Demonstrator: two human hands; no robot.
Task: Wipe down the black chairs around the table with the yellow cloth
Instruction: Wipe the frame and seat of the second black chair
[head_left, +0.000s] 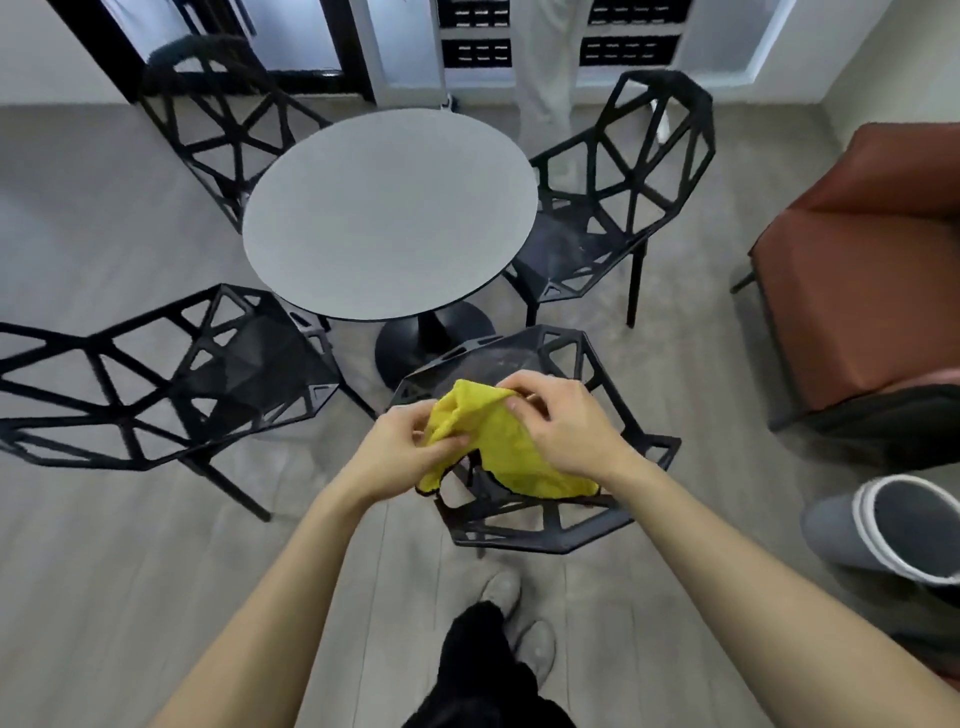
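Observation:
I hold a yellow cloth (498, 441) in both hands above the nearest black chair (530, 525), whose lattice back is toward me. My left hand (400, 457) pinches the cloth's left edge. My right hand (561, 421) grips its upper right part. Part of the cloth hangs down over the chair's back. Three more black lattice chairs stand around the round grey table (389, 218): one at the left (171, 379), one at the far left (218, 124), one at the right (613, 208).
A brown armchair (857, 270) stands at the right. A grey bin (893, 530) sits on the floor at the lower right. A person's legs in light trousers (545, 67) stand beyond the table. My feet (514, 618) are on the grey wood floor.

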